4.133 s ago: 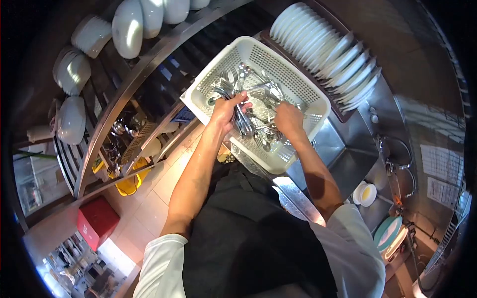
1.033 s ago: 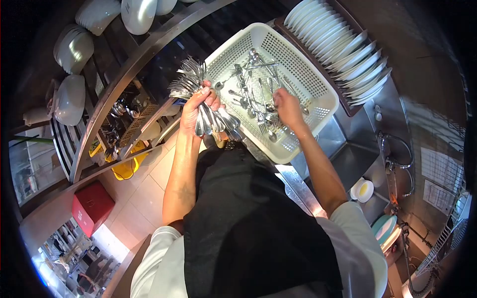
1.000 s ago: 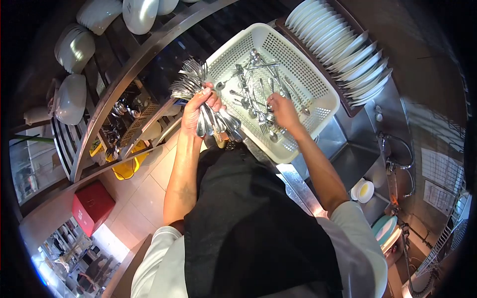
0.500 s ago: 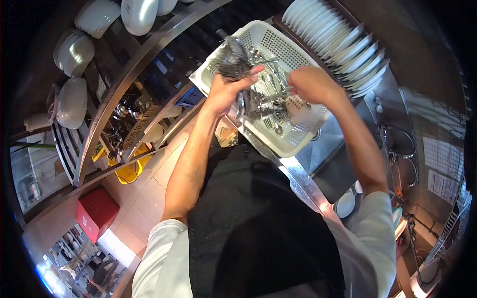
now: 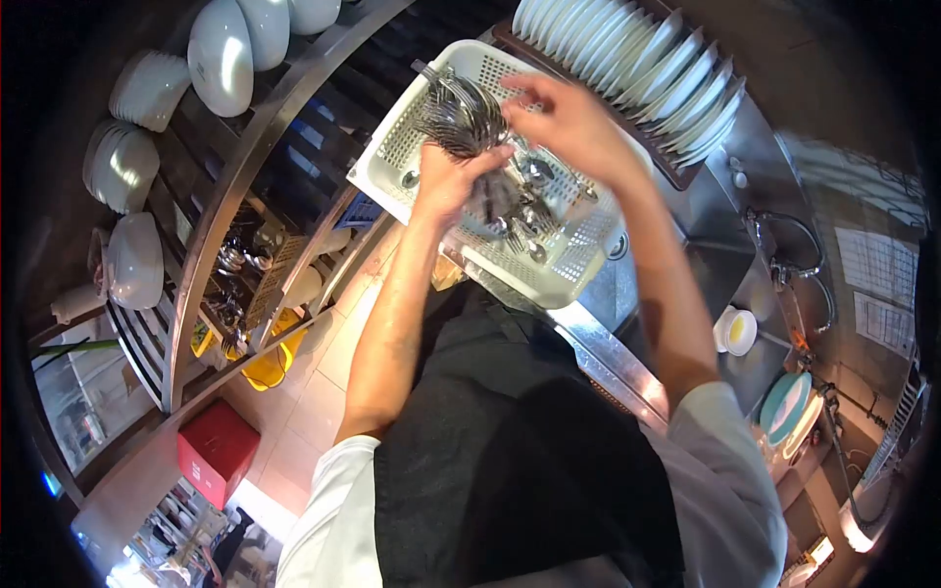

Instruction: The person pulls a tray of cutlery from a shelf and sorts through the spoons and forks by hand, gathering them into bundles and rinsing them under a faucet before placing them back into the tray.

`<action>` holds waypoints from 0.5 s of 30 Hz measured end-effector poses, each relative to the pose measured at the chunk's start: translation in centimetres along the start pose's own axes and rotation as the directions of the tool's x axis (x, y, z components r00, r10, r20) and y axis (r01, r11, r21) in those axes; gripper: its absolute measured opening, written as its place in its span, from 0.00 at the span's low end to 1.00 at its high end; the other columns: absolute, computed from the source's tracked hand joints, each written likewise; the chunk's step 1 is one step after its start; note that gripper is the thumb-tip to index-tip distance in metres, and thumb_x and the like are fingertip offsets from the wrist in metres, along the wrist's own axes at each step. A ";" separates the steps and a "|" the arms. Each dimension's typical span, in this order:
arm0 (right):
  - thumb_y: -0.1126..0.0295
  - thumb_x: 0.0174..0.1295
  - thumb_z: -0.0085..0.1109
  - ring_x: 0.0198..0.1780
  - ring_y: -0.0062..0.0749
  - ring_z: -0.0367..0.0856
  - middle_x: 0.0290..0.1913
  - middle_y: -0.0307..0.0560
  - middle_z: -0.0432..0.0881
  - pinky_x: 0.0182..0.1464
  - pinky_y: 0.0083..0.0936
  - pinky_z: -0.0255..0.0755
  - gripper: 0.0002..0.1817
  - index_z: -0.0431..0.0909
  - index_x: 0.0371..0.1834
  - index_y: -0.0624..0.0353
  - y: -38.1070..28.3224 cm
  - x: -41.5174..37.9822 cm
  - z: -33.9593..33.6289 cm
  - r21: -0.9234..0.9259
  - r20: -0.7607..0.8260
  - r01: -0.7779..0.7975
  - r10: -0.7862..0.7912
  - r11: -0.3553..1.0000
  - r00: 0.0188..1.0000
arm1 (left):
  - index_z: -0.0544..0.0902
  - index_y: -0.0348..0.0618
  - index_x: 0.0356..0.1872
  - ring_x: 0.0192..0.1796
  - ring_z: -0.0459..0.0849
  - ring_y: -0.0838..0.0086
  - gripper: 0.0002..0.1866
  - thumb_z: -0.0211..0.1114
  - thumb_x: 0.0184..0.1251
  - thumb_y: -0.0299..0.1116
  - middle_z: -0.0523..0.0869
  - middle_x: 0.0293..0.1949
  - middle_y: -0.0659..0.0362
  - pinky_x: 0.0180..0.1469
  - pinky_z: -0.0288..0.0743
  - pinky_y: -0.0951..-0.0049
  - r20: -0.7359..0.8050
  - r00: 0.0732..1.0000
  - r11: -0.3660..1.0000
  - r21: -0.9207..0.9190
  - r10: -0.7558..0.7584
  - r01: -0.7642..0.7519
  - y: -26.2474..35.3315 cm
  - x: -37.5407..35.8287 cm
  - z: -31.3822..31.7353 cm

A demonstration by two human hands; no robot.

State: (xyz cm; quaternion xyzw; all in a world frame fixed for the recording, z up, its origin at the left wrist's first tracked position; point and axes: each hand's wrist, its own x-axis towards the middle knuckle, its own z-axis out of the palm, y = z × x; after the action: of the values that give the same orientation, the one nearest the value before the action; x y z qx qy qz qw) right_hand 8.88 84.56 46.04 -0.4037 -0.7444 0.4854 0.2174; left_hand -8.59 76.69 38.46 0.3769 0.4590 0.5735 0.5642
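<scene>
While we're looking straight down at this, we count two hands, both ours. Our left hand (image 5: 446,181) is wrapped tight around a bundle of forks (image 5: 459,118), tines fanned out up top and handles sticking out below the fist. The bundle sits above the white plastic basket (image 5: 392,157), over its left half. Our right hand (image 5: 569,122) hovers just beside the fork tines with the fingers curled; we honestly can't tell if it's pinching a piece or just touching the bunch.

How many forks are in the fist? Too blurry and overlapped to count, a good dozen at least. More loose cutlery (image 5: 534,211) lies on the basket floor, partly hidden under our left hand, so no count there either.

Behind the basket there's one rack of white plates (image 5: 637,69) standing on edge, roughly a dozen, with the top ones cut off by the frame. On the curved steel shelf (image 5: 265,137) to the left we count about six white bowls (image 5: 221,54) upside down, a couple clipped at the edge.

The basket rests on a stainless sink counter (image 5: 598,343). A faucet (image 5: 794,255) and a small white cup (image 5: 735,331) sit off to the right. The floor's light tile, with a red box (image 5: 216,451) and a yellow bin (image 5: 270,363) under the shelf.
</scene>
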 end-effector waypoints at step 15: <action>0.53 0.67 0.59 0.44 0.64 0.87 0.39 0.66 0.87 0.47 0.53 0.80 0.21 0.87 0.40 0.62 15.0 -10.5 15.7 -0.544 -0.046 -0.482 0.549 0.687 0.835 | 0.74 0.46 0.48 0.38 0.77 0.76 0.17 0.63 0.78 0.49 0.76 0.32 0.67 0.54 0.72 0.62 0.045 0.996 0.440 -0.898 0.074 0.007 3.1 -6.2 -10.2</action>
State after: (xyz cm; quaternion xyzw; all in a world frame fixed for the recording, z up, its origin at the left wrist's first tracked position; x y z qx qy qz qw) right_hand 9.60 70.46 26.51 -0.6107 -0.7168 0.3230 -0.0944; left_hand -18.74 69.65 38.96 0.0522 0.0566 0.7254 0.6840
